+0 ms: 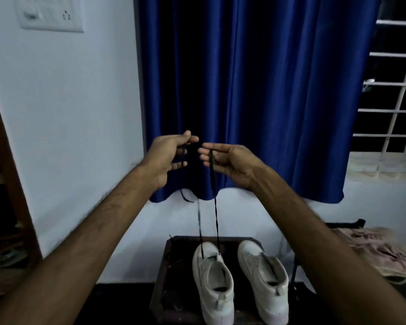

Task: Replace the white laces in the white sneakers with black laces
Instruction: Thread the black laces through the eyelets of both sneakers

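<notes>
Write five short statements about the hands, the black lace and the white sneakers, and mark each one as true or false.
1. Both strands of the thin black lace run down into the white sneaker on the picture's left. True.
2. The left hand and the right hand each pinch one strand of the lace. True.
3. The hands rest on the sneakers. False: they are raised well above them.
4. The satin curtain behind the hands is red. False: it is deep blue.
5. The two sneakers stand on a glass table. False: they stand on a dark wooden stand.
</notes>
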`<state>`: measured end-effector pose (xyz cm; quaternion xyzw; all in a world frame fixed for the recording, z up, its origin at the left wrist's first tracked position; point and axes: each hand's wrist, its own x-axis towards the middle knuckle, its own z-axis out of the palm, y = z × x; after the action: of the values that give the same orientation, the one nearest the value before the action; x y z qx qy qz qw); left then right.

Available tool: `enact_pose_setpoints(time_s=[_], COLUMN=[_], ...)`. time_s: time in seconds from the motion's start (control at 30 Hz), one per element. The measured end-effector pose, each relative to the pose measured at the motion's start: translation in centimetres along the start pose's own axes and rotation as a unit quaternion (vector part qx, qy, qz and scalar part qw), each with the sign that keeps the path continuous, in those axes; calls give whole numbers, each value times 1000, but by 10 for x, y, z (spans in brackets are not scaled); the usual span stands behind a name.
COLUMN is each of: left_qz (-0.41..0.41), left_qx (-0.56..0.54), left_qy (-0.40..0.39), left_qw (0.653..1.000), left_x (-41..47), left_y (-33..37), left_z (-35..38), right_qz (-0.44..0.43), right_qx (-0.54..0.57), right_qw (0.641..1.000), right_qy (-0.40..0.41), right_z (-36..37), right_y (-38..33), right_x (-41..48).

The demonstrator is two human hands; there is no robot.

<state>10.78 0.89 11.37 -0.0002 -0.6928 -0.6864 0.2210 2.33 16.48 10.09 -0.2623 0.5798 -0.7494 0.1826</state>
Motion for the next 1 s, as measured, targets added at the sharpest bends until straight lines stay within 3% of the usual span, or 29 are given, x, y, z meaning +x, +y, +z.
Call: enact_pose_setpoints(time_s=[0.17,0.27,0.47,0.77,1.0], left_qz=[64,103,128,181,143], left_qx=[-17,29,56,42,43], left_qy=[-54,-44,-1,6,8], left_qw=[996,993,990,983,989], left_x=[6,7,5,23,29], left_y=[28,33,27,58,60], left_z=[-1,1,16,27,22], right_qz=[-69,-107,-153,-185,-197], right_qx=[-76,-148,-345,-298,-266], right_qw=[993,976,903,922,933], right_qy=[66,115,204,163,142], right_z=[1,5,1,3,5], right_y=[-24,-38,-63,-73,-75], right_x=[-2,-3,0,13,11])
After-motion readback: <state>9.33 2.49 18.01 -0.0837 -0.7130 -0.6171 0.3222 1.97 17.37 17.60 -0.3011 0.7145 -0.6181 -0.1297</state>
